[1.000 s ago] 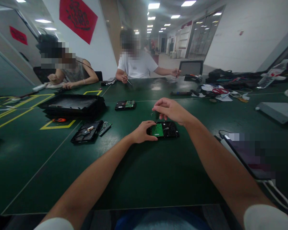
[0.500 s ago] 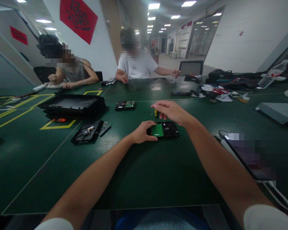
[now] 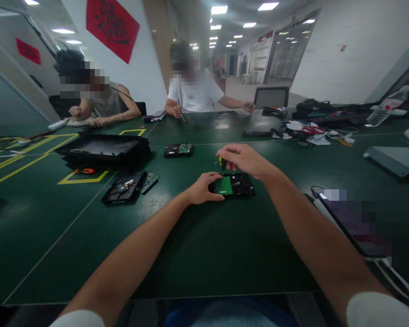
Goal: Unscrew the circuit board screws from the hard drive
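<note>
A black hard drive [image 3: 236, 185] with a green circuit board lies on the green table straight ahead. My left hand [image 3: 202, 188] rests against its left end, fingers curled on the edge, holding it in place. My right hand [image 3: 246, 160] hovers just above the drive's far edge, fingers pinched on a small yellow-handled tool [image 3: 220, 160]. A few tiny screws [image 3: 215, 161] lie on the table beside that tool.
Another hard drive [image 3: 178, 149] lies further back, an opened one with a loose board [image 3: 125, 187] to the left, beside stacked black trays [image 3: 104, 149]. Two people sit across the table. Cables, scissors and tools clutter the far right; a dark device with cables [image 3: 352, 218] is near right.
My right hand has picked up the small yellow tool and drawn it slightly toward the drive. My left hand stays on the drive's end.
</note>
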Motion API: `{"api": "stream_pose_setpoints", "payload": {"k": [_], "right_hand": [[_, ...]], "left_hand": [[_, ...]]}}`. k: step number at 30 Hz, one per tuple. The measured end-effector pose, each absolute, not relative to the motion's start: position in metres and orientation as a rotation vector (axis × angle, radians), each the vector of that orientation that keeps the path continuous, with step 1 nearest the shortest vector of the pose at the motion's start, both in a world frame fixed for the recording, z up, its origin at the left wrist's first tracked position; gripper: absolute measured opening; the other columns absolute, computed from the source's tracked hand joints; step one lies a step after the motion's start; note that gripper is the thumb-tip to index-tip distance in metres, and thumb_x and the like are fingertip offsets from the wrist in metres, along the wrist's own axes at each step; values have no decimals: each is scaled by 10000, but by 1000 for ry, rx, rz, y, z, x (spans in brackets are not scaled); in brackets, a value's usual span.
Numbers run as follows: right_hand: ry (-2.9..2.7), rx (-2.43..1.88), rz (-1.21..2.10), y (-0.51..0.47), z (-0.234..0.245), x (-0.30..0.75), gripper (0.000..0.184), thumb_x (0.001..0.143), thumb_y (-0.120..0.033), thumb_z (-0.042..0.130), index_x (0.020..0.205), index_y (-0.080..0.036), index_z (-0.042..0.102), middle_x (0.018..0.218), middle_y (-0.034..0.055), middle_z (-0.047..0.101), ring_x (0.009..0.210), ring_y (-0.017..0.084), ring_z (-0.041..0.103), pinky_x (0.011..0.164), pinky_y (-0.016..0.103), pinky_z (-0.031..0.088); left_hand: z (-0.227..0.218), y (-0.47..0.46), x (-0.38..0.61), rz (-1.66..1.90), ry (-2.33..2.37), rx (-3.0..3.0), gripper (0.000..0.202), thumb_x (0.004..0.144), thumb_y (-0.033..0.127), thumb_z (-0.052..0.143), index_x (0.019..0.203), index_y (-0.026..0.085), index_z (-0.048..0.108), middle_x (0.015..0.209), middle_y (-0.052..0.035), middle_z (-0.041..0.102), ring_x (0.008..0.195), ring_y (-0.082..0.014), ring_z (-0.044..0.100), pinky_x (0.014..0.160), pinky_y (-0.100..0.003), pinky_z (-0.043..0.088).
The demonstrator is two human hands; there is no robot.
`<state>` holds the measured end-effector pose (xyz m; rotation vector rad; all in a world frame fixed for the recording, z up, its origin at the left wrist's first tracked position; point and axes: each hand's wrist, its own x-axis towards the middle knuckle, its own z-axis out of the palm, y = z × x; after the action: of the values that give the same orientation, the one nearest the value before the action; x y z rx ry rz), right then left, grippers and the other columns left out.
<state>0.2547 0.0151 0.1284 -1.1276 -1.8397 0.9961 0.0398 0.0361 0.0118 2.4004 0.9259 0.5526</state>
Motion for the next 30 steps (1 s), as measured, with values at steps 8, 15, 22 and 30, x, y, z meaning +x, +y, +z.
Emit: {"api": "stream_pose_setpoints", "payload": {"k": [8, 15, 22, 30], "right_hand": [[-1780, -1106, 1052, 16, 127, 254, 287, 940, -478, 678, 905, -193, 682, 775, 28, 691, 602, 115, 617, 473, 221, 462], [-1779, -1108, 1054, 17, 126, 255, 268, 943, -458, 681, 902, -194, 684, 757, 25, 685, 601, 115, 620, 476, 221, 463], [-1786, -1085, 1059, 17, 126, 254, 263, 939, -450, 680, 908, -189, 687, 743, 12, 673, 600, 104, 610, 483, 209, 461], [-1791, -1112, 1040, 13, 129, 253, 250, 942, -434, 677, 904, -187, 693, 741, 16, 681, 596, 106, 608, 489, 211, 463]], "left_hand": [[13, 35, 40, 554, 926, 2397, 884, 719, 583, 841, 1468, 231, 529, 1537, -127, 490, 1446, -361, 412, 1240, -522, 319], [15, 35, 38, 544, 930, 2382, 888, 715, 589, 842, 1463, 220, 537, 1533, -127, 494, 1437, -357, 422, 1237, -510, 327], [14, 38, 39, 541, 928, 2369, 916, 697, 613, 850, 1466, 224, 541, 1540, -124, 491, 1444, -360, 416, 1238, -513, 324], [17, 36, 39, 547, 955, 2347, 927, 664, 600, 873, 1450, 222, 558, 1541, -126, 499, 1440, -368, 437, 1230, -514, 341]]}}
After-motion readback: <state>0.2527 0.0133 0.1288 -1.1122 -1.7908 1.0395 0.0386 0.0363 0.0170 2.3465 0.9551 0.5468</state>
